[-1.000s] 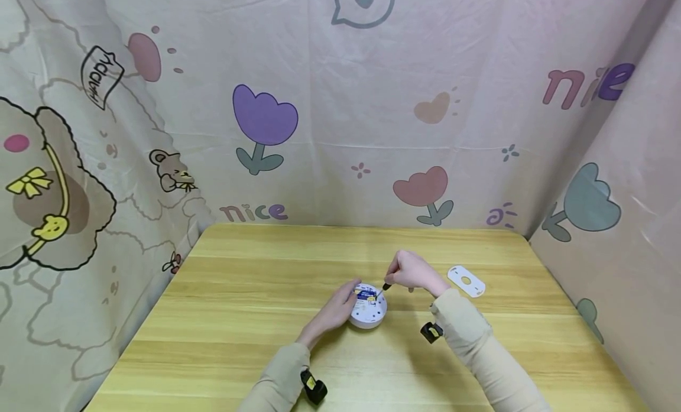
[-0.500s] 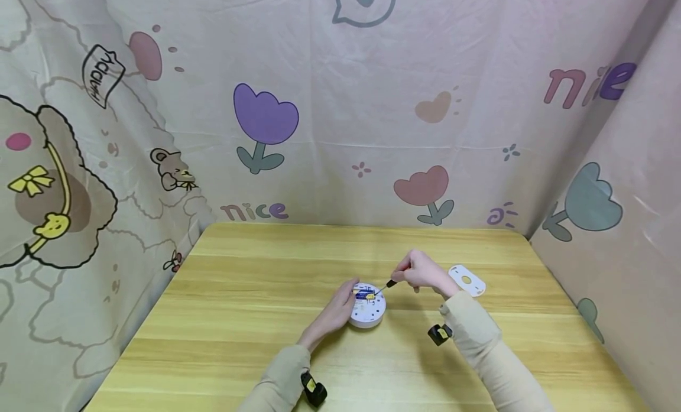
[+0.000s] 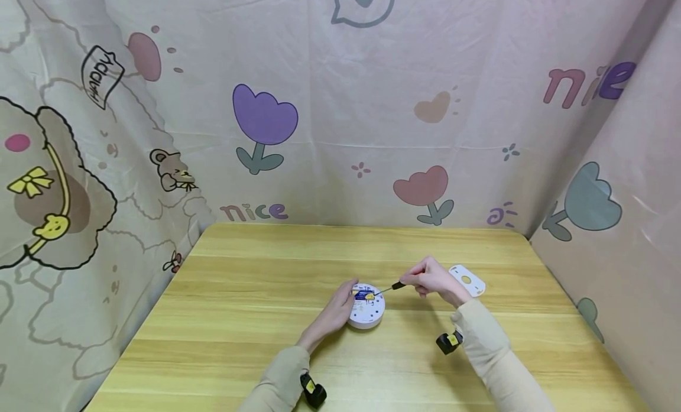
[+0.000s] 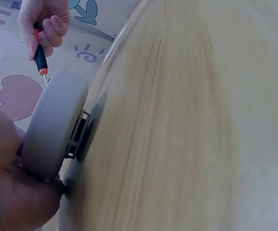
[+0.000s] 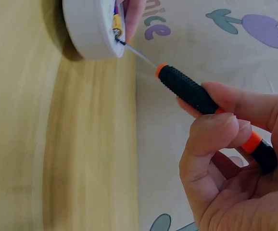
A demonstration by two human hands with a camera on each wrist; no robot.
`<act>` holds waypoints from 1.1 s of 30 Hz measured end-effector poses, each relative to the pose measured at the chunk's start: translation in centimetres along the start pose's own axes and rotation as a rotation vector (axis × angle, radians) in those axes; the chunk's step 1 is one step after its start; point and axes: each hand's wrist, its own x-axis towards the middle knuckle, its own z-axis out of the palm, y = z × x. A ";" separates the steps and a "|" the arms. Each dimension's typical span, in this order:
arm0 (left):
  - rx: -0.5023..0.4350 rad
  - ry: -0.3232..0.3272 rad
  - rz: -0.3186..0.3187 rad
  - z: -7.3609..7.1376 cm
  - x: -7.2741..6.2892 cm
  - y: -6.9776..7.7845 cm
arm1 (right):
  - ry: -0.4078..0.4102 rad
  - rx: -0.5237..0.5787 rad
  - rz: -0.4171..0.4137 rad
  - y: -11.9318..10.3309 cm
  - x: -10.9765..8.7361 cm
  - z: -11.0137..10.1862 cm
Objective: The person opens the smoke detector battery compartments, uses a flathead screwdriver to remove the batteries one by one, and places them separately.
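A round white smoke detector [image 3: 367,314] lies face down on the table, battery side up. My left hand [image 3: 336,308] grips its left side, fingers at the far rim. In the left wrist view, slotted vents [image 4: 77,134] show on its underside, close over the wood. A blue and gold battery [image 3: 364,295] sits in its top face. With my right hand [image 3: 432,277] I hold a screwdriver [image 5: 187,89] by its black and orange handle, thumb and fingers pinching it. The thin shaft slants down to the left, its tip at the battery's gold end.
A white oblong mounting plate [image 3: 476,286] with a central hole lies behind my right wrist. The wood-grain table [image 3: 239,317] ends at a patterned curtain [image 3: 330,104] at the back and sides. Black wrist cameras [image 3: 313,392] hang at both sleeves.
My right hand has moved right and a little down, so the screwdriver lies at a flatter angle, its tip still by the battery end. My left hand and the smoke detector have barely shifted.
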 end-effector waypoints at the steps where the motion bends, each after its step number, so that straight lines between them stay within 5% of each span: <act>1: -0.004 0.000 -0.002 0.0 0.0 0.0 | 0.002 0.002 0.002 0.2 0.0 0.0; 9: -0.040 0.014 -0.023 -0.4 -0.2 -0.2 | 0.006 -0.037 -0.012 0.1 -0.2 0.2; 18: -0.018 -0.057 -0.038 -1.3 -0.8 -0.7 | 0.000 -0.064 -0.002 -0.4 -0.3 0.2; 33: -0.076 0.070 -0.075 0.2 -0.4 0.3 | 0.006 -0.023 0.000 -0.3 -0.5 0.2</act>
